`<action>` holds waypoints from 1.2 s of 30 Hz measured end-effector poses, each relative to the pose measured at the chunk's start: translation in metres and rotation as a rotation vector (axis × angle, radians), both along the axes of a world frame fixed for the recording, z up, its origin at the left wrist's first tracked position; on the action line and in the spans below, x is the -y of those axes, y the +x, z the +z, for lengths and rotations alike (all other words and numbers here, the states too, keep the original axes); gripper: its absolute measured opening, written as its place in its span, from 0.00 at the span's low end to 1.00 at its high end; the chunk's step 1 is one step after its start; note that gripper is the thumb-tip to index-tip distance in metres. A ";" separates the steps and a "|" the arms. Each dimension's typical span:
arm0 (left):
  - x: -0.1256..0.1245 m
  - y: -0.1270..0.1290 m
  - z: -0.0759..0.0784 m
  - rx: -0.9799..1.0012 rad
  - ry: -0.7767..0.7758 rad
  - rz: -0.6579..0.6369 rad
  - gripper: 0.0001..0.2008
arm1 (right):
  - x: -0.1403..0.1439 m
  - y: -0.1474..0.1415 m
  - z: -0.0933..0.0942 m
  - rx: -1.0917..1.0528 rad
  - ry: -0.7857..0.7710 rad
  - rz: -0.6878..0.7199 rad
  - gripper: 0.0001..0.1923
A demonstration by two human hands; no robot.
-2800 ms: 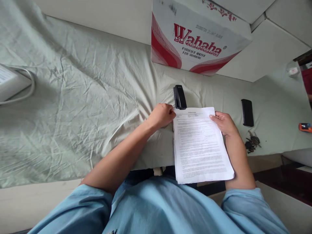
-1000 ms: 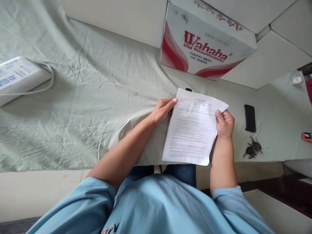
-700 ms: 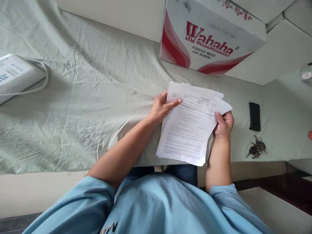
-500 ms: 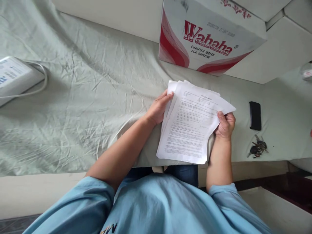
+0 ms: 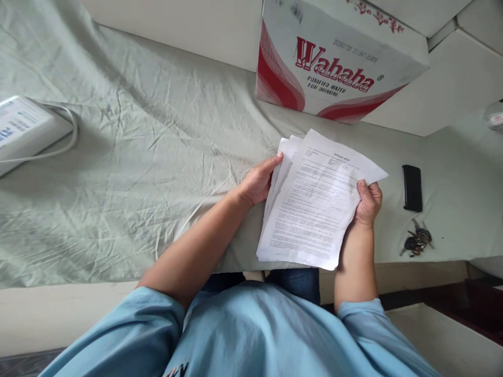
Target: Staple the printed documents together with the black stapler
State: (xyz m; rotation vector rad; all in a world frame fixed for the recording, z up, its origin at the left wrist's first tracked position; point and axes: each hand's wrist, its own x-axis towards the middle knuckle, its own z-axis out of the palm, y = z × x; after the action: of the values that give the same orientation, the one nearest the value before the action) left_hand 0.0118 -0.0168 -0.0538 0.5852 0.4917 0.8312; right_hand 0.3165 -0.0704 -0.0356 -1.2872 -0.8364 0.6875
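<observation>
Several printed paper sheets are held in front of me, loosely fanned, with the top sheet turned slightly from those beneath. My left hand grips their left edge, thumb on top near the upper corner and fingers hidden underneath. My right hand pinches the right edge, its thumb pressed on the top sheet and the other fingers curled below. The lower edge of the papers hangs by the front edge of the cloth-covered surface.
Beyond the papers stands a Wahaha water carton. A black phone and a bunch of keys lie to the right. At far left sits a white box-shaped device with a cable. Wrinkled green cloth covers the surface.
The top sheet has shifted right and tilted, showing more of the sheets under it at the left. My right hand has moved slightly right; my left hand has shifted a little.
</observation>
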 end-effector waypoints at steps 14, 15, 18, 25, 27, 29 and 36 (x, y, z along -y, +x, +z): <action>0.003 -0.001 0.015 -0.074 -0.029 0.028 0.23 | 0.002 -0.011 0.002 -0.019 -0.020 0.025 0.21; 0.003 -0.001 0.014 -0.075 -0.029 0.029 0.22 | 0.002 -0.011 0.002 -0.015 -0.020 0.025 0.21; 0.003 -0.001 0.013 -0.084 -0.038 0.034 0.22 | 0.002 -0.012 0.003 -0.006 -0.027 0.025 0.22; 0.004 0.001 0.008 -0.083 -0.023 0.038 0.27 | 0.002 -0.014 0.005 -0.013 -0.031 0.023 0.21; 0.004 0.002 0.006 -0.066 0.006 0.037 0.28 | 0.002 -0.014 0.003 -0.001 -0.033 0.027 0.21; 0.004 0.003 0.004 -0.055 0.027 0.055 0.29 | 0.001 -0.012 0.001 0.014 -0.024 0.023 0.22; 0.008 0.006 0.006 -0.093 0.014 0.150 0.30 | -0.005 -0.004 -0.002 0.023 0.053 -0.093 0.20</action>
State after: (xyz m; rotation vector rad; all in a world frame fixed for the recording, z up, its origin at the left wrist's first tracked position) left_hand 0.0180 -0.0249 -0.0482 0.6073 0.6210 0.9535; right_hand 0.3129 -0.0654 -0.0377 -1.2797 -0.8033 0.5738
